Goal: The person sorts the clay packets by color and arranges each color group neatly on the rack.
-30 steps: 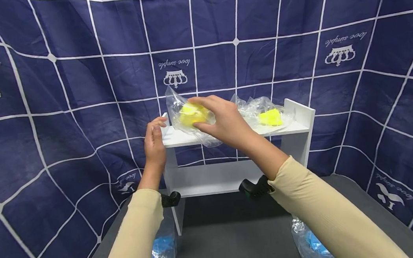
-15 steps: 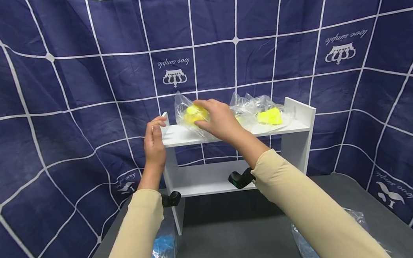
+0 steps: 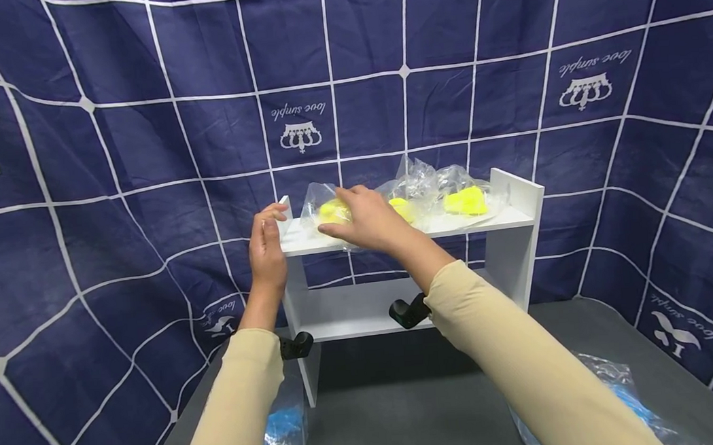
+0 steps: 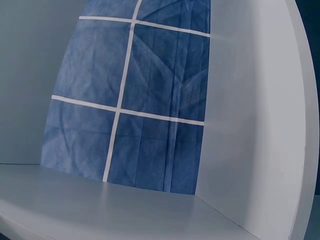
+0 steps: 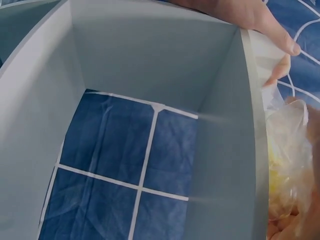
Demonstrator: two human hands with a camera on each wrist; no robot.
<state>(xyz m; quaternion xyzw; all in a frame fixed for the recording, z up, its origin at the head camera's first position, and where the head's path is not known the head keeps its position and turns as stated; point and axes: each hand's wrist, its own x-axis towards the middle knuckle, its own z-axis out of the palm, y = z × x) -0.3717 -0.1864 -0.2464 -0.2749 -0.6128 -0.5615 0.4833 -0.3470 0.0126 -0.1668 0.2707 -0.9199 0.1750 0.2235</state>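
Note:
A white two-tier shelf (image 3: 503, 221) stands ahead. My left hand (image 3: 266, 245) holds its left side panel at the top, fingertips over the edge. Over the left part of the upper board, my right hand (image 3: 367, 216) grips a clear plastic bag with a yellow item (image 3: 330, 212) inside, thumb toward me and fingers behind. The right wrist view shows the bag (image 5: 290, 145) at the right edge between fingers, beside the board. To its right on the board lie another bagged yellow item (image 3: 401, 209) and a third bagged yellow item (image 3: 467, 201). What the yellow items are does not show.
Below is the lower board (image 3: 362, 307). On the grey surface (image 3: 405, 417) lie a bagged blue item (image 3: 283, 424) at left and another bagged blue item (image 3: 631, 403) at right, partly behind my right sleeve. A blue gridded cloth (image 3: 203, 123) hangs behind and at both sides.
My right hand has lowered the bagged yellow item onto the upper board's left part. The middle yellow item now shows beside the hand. The left hand stays put.

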